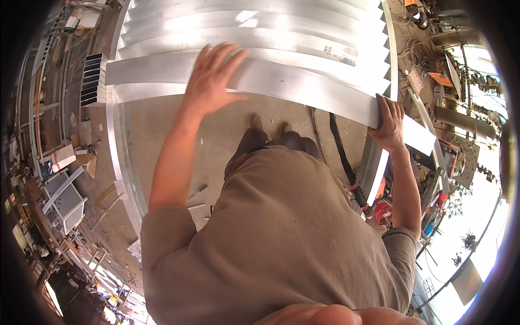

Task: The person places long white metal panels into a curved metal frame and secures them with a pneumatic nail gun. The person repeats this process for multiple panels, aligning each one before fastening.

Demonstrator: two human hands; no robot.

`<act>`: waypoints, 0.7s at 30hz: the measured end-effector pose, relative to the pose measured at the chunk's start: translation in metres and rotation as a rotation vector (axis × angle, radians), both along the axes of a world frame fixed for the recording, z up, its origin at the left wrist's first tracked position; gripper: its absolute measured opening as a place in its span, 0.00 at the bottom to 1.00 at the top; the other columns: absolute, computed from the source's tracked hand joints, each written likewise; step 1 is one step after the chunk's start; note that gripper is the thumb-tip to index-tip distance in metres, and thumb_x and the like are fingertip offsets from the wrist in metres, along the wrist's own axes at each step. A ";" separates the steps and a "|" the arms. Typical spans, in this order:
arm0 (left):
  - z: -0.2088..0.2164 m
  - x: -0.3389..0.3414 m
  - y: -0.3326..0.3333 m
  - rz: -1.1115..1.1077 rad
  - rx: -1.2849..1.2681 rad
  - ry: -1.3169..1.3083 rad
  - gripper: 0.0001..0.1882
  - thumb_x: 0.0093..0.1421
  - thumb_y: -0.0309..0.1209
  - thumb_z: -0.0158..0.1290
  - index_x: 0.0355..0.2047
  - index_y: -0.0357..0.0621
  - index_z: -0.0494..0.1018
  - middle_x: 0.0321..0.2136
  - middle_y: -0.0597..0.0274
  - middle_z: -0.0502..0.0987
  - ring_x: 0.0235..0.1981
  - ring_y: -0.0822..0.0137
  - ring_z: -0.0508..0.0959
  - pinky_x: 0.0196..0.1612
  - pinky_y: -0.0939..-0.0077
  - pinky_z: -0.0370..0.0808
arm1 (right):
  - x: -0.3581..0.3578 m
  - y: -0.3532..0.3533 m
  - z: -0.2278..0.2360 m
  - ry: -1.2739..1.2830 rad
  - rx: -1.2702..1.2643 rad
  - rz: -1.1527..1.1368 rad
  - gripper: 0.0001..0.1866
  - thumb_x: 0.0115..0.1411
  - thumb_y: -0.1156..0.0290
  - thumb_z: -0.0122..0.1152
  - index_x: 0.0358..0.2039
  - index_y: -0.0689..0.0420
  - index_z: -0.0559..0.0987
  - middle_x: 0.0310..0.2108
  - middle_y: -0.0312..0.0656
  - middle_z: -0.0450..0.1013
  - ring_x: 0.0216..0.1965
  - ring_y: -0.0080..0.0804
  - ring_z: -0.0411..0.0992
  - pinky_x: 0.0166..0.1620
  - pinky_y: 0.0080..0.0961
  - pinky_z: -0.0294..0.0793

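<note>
A long, flat silvery metal slat (303,86) lies crosswise in front of me, over a metal frame (115,138). My left hand (214,81) is open, its fingers spread over the left part of this slat and slightly blurred. Whether its palm touches the metal I cannot tell. Near the slat's right end, my right hand (389,123) is closed around it, fingers over the far edge and thumb on the near side. Beyond it, several similar shiny slats (216,21) are set in a row between the frame's sides, overlapping like louvres.
A stack of slat-like profile ends (94,80) sticks out at the left side. Below the right rail, a dark cable (341,143) runs toward a red-and-black tool (360,200). Metal scraps and a grey panel (65,197) lie on the left; clutter lines the right.
</note>
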State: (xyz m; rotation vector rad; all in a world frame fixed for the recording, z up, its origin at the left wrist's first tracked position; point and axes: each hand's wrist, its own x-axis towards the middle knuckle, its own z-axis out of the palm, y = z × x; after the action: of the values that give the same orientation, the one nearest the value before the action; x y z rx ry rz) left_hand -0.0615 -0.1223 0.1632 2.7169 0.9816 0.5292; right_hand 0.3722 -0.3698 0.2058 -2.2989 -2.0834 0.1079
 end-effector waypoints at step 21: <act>-0.074 0.017 -0.116 0.222 -1.408 -1.957 0.29 0.65 0.42 0.64 0.63 0.53 0.68 0.58 0.63 0.73 0.63 0.58 0.69 0.68 0.54 0.64 | 0.048 -0.030 0.015 0.711 -0.617 -0.168 0.39 0.44 0.76 0.68 0.62 0.60 0.75 0.48 0.50 0.77 0.51 0.44 0.76 0.56 0.35 0.75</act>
State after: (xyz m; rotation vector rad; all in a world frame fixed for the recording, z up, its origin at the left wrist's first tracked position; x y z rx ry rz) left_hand -0.0445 -0.2380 0.0894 0.2275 0.4692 1.2721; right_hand 0.4197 -0.3995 0.2203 -2.1749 -1.6019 1.4871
